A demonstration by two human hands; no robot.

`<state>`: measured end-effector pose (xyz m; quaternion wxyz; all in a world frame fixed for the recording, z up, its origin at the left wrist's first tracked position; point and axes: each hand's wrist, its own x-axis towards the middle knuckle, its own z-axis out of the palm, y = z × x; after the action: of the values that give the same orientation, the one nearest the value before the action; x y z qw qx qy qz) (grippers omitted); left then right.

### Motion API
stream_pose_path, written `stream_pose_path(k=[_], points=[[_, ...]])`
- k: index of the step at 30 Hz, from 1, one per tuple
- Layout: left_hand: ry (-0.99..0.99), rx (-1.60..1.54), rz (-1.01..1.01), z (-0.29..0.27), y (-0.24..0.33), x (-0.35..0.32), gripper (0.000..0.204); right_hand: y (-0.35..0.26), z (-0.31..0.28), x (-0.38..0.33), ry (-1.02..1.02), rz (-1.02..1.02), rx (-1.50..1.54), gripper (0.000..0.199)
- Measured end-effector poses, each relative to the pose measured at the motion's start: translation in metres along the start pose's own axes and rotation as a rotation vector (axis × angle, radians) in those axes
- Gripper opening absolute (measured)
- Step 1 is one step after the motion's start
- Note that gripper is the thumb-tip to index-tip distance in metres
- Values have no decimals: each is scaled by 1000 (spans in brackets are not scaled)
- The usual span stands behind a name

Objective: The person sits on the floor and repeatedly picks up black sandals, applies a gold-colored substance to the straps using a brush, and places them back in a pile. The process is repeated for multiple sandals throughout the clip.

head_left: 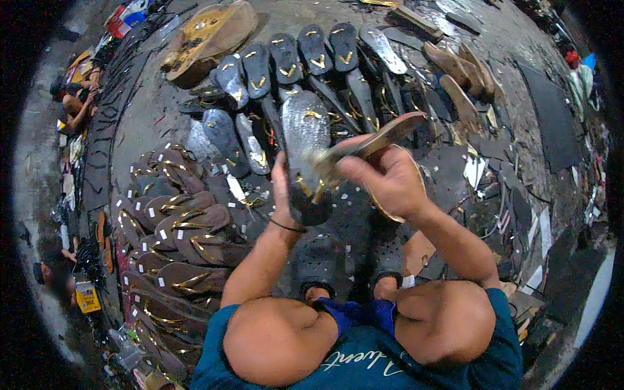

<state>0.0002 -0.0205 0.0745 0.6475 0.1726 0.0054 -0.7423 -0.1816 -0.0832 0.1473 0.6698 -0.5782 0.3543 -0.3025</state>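
My left hand (281, 188) is closed along the left edge of a dark flip-flop sole (305, 127), held up in front of me. Its surface has a whitish, wet-looking sheen, and gold straps poke through it. In my right hand (393, 179) is a brush (390, 133) with a flat brown handle; its pale bristles blur against the right side of the sole. A thin yellowish curved edge shows by that palm, and I cannot make out what it belongs to. Just beyond, several black soles with gold straps (283, 58) stand in a row.
A heap of brown flip-flops with gold straps (188, 234) lies at left. A worn round wooden block (211, 39) sits far left, and brown shoe-shaped forms (458, 71) lie far right. Dark sheets (552, 114) and scraps cover the right side. Another person (78, 104) sits at far left.
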Motion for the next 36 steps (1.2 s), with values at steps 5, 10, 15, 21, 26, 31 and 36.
stream_pose_path(k=[5,10,15,21,26,31,36], points=[[80,47,82,-11,-8,-15,58,34,18,41,74,-633,-455,23],[-283,-60,93,-46,39,-8,66,23,28,-38,-441,-767,-543,36],[-106,313,298,-49,32,-10,41,29,32,5,86,-674,-412,24],[135,92,291,-7,18,-7,50,33,25,-11,-280,-790,-505,43],[-97,426,178,-23,11,2,50,9,38,-24,-286,-1059,-684,36],[30,48,3,21,-5,-11,47,28,27,2,-96,-1030,-768,34],[194,206,16,0,13,0,44,20,35,-23,-355,-912,-564,39]])
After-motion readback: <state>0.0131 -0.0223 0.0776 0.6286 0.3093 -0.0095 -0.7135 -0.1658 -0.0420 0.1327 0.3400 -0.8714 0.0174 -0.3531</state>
